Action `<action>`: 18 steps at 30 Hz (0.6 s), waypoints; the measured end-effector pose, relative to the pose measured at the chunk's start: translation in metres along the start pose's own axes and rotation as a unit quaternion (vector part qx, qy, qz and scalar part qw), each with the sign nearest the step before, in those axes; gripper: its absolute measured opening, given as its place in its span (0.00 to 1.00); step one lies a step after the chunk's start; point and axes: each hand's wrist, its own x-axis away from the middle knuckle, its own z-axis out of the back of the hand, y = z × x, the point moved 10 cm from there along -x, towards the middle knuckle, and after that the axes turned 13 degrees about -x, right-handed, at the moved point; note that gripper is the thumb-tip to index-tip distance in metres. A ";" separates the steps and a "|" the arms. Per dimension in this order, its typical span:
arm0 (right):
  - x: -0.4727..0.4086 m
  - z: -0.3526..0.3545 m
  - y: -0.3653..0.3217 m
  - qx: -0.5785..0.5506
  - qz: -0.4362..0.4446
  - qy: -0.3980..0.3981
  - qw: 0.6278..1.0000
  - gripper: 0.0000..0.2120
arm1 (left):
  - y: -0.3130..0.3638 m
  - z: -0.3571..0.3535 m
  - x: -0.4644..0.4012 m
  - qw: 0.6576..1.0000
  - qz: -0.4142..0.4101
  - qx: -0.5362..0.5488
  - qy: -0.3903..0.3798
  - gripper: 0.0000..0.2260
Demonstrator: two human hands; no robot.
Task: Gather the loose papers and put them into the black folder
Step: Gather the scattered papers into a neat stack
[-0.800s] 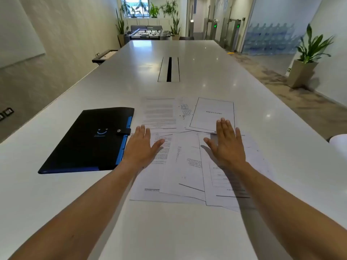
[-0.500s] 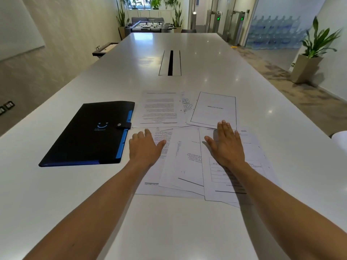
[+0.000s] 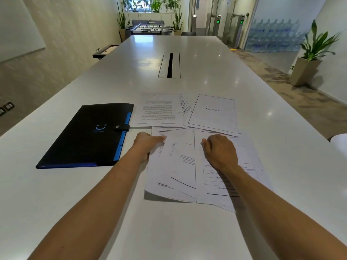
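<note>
The black folder (image 3: pixel 88 134) with blue edge tabs lies closed on the left, its snap strap fastened. The loose papers (image 3: pixel 180 166) are spread to its right: several overlapping sheets near me and a few more (image 3: pixel 212 113) farther back. My left hand (image 3: pixel 145 145) grips the left edge of the near sheets, thumb on top, and their near-left corner is raised off the table. My right hand (image 3: pixel 219 152) sits on the top right sheet with its fingers curled down, pressing near the sheet's far edge.
The long white table (image 3: pixel 281 128) stretches ahead with a cable slot (image 3: pixel 170 65) in its middle. A white rounded object (image 3: pixel 340 145) shows at the right edge. A potted plant (image 3: pixel 309 59) stands on the floor to the right.
Both hands went from flat with spread fingers to curled. The left hand slid to the sheets' left edge and took hold, lifting the near corner. The camera tilted down.
</note>
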 end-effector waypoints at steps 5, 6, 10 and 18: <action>-0.001 0.018 0.007 -0.041 -0.029 0.031 0.998 0.17 | -0.005 -0.011 0.001 0.999 -0.018 -0.002 -0.041 0.18; 0.001 0.028 0.009 -0.025 -0.023 0.055 0.998 0.14 | -0.006 -0.011 0.001 0.998 -0.018 0.012 -0.052 0.17; 0.015 0.038 0.065 0.085 -0.188 0.009 0.979 0.26 | -0.008 -0.011 0.001 0.996 -0.011 0.024 -0.089 0.16; 0.035 0.013 0.074 0.062 -0.276 -0.096 0.954 0.40 | 0.001 -0.031 0.011 0.993 -0.043 0.016 -0.106 0.20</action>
